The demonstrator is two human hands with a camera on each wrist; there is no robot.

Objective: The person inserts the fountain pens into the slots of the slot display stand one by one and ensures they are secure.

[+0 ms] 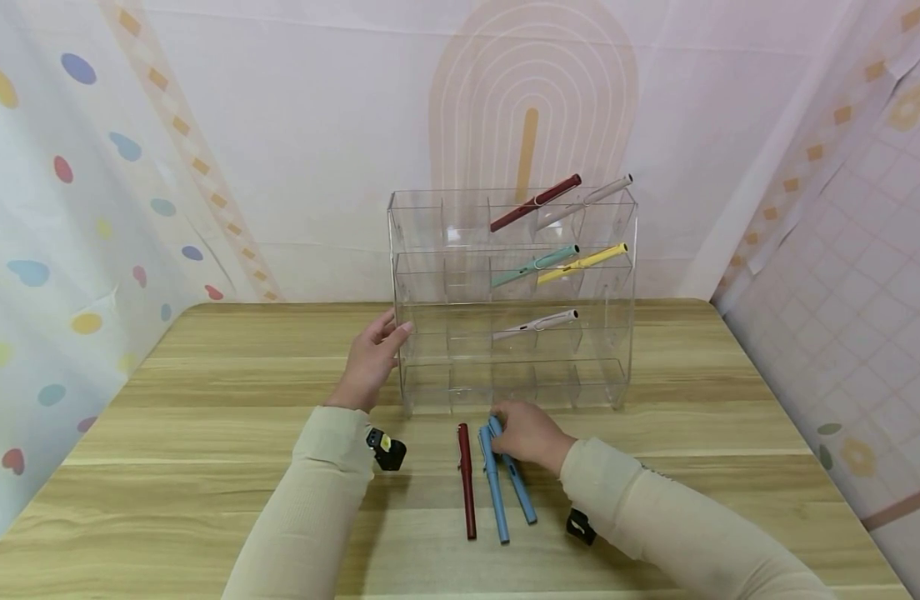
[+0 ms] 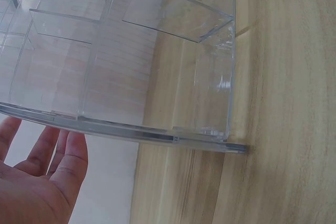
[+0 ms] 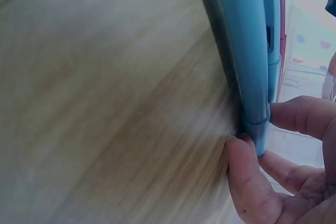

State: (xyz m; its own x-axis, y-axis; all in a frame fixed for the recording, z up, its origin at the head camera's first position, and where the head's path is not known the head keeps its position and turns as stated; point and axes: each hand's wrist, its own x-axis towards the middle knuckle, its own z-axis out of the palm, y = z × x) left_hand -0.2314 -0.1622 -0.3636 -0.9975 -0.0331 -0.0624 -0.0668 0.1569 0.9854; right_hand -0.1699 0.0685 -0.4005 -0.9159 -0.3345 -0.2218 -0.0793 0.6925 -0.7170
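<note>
A clear acrylic pen rack [image 1: 422, 375] with tiered compartments stands on the table. My left hand [image 1: 372, 354] touches its left side panel, the fingers loosely extended along the edge in the left wrist view. In front of the rack, my right hand [image 1: 531, 435] pinches the upper end of a blue pen [image 1: 522, 492] between thumb and fingers; in the right wrist view that pen [image 3: 244, 51] lies close to the wood. Just left of it are a second blue pen [image 1: 496, 500] and a dark red pen [image 1: 467, 492], both lying on the table.
The rack's middle columns hold a dark red pen [image 1: 535, 204], a pale pink pen [image 1: 591, 200], a green pen [image 1: 535, 267], a yellow pen [image 1: 583, 264] and another pale pen [image 1: 535, 325]. Behind the wooden table [image 1: 205, 433] hangs a patterned curtain [image 1: 317, 125].
</note>
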